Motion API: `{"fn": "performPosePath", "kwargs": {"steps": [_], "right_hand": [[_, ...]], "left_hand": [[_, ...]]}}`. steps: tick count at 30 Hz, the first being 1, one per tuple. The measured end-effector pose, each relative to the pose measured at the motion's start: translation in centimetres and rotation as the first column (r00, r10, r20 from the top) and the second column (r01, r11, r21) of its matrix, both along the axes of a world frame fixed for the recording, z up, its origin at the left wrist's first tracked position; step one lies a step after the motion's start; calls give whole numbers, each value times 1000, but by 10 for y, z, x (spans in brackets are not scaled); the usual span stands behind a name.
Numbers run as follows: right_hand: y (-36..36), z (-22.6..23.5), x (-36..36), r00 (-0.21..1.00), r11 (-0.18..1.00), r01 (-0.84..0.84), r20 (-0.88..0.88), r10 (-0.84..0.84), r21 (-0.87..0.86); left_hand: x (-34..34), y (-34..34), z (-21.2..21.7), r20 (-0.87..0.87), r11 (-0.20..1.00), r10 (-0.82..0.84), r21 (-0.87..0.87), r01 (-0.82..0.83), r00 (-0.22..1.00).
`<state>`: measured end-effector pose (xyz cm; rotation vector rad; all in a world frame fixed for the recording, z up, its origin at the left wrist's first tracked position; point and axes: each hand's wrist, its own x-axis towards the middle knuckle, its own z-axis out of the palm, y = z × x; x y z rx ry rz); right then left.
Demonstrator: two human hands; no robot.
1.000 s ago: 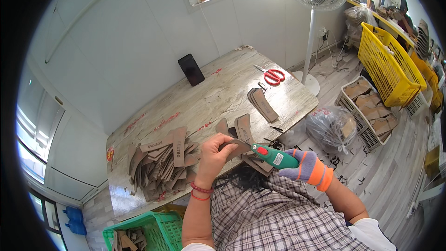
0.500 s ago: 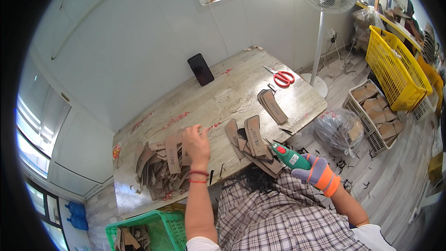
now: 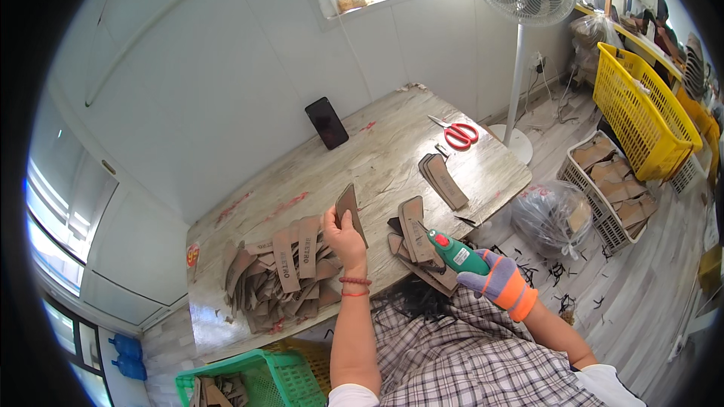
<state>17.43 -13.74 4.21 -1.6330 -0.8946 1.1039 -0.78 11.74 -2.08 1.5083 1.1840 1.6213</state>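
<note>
My bare left hand (image 3: 347, 241), with red bands at the wrist, pinches a brown curved strip (image 3: 350, 209) raised over the middle of the table. Left of it lies a large heap of similar printed strips (image 3: 279, 286). My right hand (image 3: 498, 283), in a grey and orange glove, grips a green handheld power cutter (image 3: 458, 255) with a red button. Its metal tip points at a loose bunch of strips (image 3: 415, 234) by the table's near edge; whether it touches them I cannot tell. Farther back is a small neat stack of strips (image 3: 445, 182).
Red-handled scissors (image 3: 460, 136) and a black phone (image 3: 327, 123) lie on the table (image 3: 302, 173). Below its left end stands a green crate (image 3: 279, 377). To the right are a bag (image 3: 554, 215), a crate of brown pieces (image 3: 596, 200), a yellow basket (image 3: 645, 113) and a fan (image 3: 520, 53).
My left hand has moved right, off the large heap, and now holds a strip up. The strip at the left of the loose bunch is gone from there. The cutter has shifted slightly left.
</note>
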Motion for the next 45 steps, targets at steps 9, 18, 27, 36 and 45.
{"fn": "performPosePath", "kwargs": {"steps": [9, 18, 27, 36, 45], "right_hand": [[13, -8, -15, 998, 990, 46, 34, -51, 134], [4, -1, -10, 992, 990, 103, -80, -95, 99], [5, -4, -8, 982, 980, 149, -136, -131, 132], [2, 8, -5, 985, 980, 153, -102, -140, 128], [-5, 0, 3, 987, 986, 106, -135, -88, 132]], "left_hand": [[32, -81, 50, 725, 906, -191, -129, 404, 662], [57, -92, 36, 876, 755, -162, -186, 628, 454], [63, -115, 30, 860, 688, -187, -230, 688, 475], [61, -128, 20, 774, 714, -262, -247, 656, 577], [42, -118, 38, 564, 796, -374, -213, 567, 737]]}}
